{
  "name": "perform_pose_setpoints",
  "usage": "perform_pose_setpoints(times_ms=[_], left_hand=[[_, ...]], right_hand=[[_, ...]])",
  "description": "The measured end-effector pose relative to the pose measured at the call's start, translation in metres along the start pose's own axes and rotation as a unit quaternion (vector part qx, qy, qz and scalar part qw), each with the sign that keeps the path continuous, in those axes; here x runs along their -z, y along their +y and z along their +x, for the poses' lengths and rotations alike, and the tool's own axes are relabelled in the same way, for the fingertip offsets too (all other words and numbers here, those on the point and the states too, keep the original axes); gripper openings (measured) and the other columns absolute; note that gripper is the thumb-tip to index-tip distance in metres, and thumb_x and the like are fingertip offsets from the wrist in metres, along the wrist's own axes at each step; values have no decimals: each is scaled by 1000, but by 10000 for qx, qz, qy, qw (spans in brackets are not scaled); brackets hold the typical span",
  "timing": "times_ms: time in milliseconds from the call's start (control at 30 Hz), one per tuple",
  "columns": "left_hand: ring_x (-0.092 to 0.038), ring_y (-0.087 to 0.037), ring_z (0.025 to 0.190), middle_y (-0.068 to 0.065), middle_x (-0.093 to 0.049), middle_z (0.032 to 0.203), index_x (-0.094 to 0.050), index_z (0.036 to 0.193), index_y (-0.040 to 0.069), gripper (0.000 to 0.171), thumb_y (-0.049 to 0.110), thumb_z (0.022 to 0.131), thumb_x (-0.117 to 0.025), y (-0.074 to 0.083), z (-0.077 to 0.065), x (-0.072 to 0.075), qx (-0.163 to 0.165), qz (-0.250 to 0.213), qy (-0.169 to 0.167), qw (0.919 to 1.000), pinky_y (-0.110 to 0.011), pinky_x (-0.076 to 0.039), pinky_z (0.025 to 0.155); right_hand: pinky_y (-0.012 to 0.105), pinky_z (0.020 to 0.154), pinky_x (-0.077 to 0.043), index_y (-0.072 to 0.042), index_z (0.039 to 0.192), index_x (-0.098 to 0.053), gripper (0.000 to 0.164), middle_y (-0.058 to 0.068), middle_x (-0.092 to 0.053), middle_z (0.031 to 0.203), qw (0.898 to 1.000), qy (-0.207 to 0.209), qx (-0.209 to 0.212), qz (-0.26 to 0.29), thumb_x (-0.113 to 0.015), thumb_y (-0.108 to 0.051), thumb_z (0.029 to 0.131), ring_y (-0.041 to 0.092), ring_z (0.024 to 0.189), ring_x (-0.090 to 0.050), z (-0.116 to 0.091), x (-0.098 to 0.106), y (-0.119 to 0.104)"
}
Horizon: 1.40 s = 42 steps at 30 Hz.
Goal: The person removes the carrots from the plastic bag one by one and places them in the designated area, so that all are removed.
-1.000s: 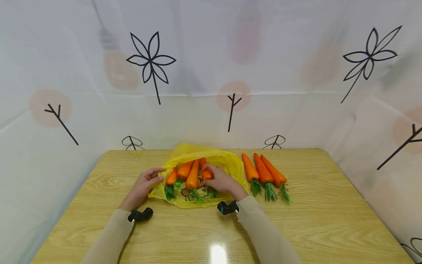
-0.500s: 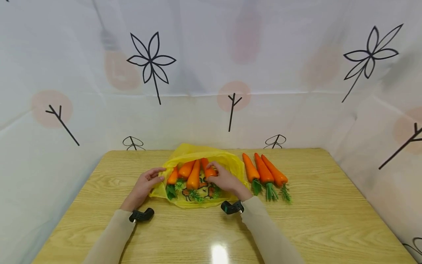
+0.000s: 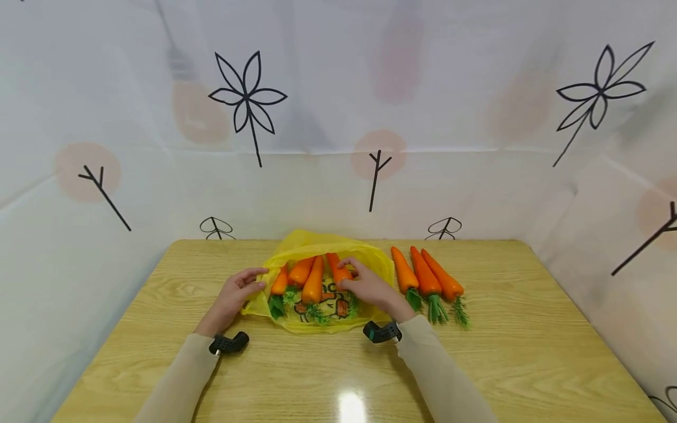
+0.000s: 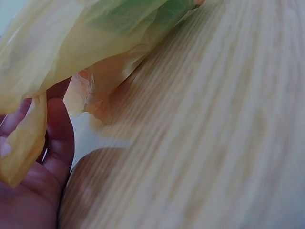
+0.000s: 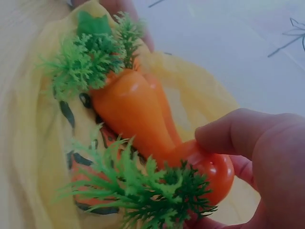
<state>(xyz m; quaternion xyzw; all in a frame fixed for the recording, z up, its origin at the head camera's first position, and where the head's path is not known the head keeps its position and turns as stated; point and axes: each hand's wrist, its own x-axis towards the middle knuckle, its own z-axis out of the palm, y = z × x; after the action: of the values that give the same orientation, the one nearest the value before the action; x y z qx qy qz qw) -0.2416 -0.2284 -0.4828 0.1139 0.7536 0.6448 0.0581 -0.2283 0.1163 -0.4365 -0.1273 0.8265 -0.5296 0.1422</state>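
Note:
A yellow plastic bag (image 3: 298,239) lies with its mouth toward me, several orange carrots with green tops inside it. My left hand (image 3: 230,298) holds the bag's left edge; a fold of the plastic (image 4: 24,148) passes between thumb and fingers in the left wrist view. Inside the mouth, my right hand (image 3: 370,289) grips the rightmost carrot (image 3: 338,271) near its leafy end. The right wrist view shows thumb and fingers around that carrot (image 5: 220,174); its leaves (image 5: 157,195) hang toward the camera. Beside it lies another carrot (image 5: 131,107). The carrots' tips are partly hidden in the bag.
To the bag's right, three more carrots (image 3: 425,273) lie side by side on the wooden table (image 3: 508,341), green tops toward me. A pale patterned cloth (image 3: 317,188) stands behind the table and along both sides.
My right hand has shifted a little to the right, and the gripped carrot has moved right with it. The left hand stays at the bag's edge. The head view has turned slightly.

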Motion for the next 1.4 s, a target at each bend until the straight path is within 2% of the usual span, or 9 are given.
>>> perform_pose_setpoints(times_ms=[267, 400, 600, 900, 1133, 1400], left_hand=[[-49, -11, 124, -16, -45, 148, -56, 137, 0, 45, 21, 98, -66, -1, -1, 1, -2, 114, -10, 9999, -20, -47, 90], [-49, -12, 123, -16, -46, 147, -57, 136, 0, 45, 21, 98, -66, -1, -2, 2, 1, 116, 26, 9999, -20, -48, 89], [-54, -8, 117, -17, -46, 147, -56, 137, 0, 45, 20, 98, -66, -3, -1, 3, -7, 78, 21, 10000, -22, -49, 87], [-57, -11, 111, -18, -46, 146, -57, 137, 0, 44, 21, 99, -65, -2, 2, 3, -40, 71, -65, 9999, -22, -50, 86], [-58, -10, 110, -19, -46, 145, -56, 137, -1, 44, 19, 99, -65, -1, 0, 2, -37, -28, -64, 10000, -23, -50, 86], [-60, -11, 106, -20, -48, 144, -56, 137, -1, 43, 18, 99, -65, 1, -1, 1, -56, -99, -115, 9999, -24, -51, 84]], right_hand=[[39, 69, -41, -25, 128, -52, 30, 16, -50, 127, 9989, 12, 177, -435, -61, -26, 99, 25, 85, -54, -7, 0, -1], [38, 63, -39, -24, 129, -51, 30, 16, -49, 130, 9988, -71, 203, -430, -60, -25, 101, 22, 73, -49, -13, 1, -5], [37, 60, -38, -22, 129, -51, 30, 15, -51, 118, 9984, -104, 313, -450, -60, -22, 101, 22, 69, -46, -23, 4, -11], [35, 58, -40, -21, 129, -51, 30, 12, -55, 107, 9978, -66, 382, -529, -60, -19, 100, 24, 73, -52, -32, 7, -8], [36, 62, -44, -26, 128, -53, 31, 7, -58, 110, 9976, 19, 281, -634, -62, -22, 100, 24, 79, -53, -42, 11, -9], [38, 68, -46, -24, 129, -53, 30, 10, -55, 115, 9987, -14, 251, -443, -61, -20, 100, 27, 86, -57, -58, 19, -8]])
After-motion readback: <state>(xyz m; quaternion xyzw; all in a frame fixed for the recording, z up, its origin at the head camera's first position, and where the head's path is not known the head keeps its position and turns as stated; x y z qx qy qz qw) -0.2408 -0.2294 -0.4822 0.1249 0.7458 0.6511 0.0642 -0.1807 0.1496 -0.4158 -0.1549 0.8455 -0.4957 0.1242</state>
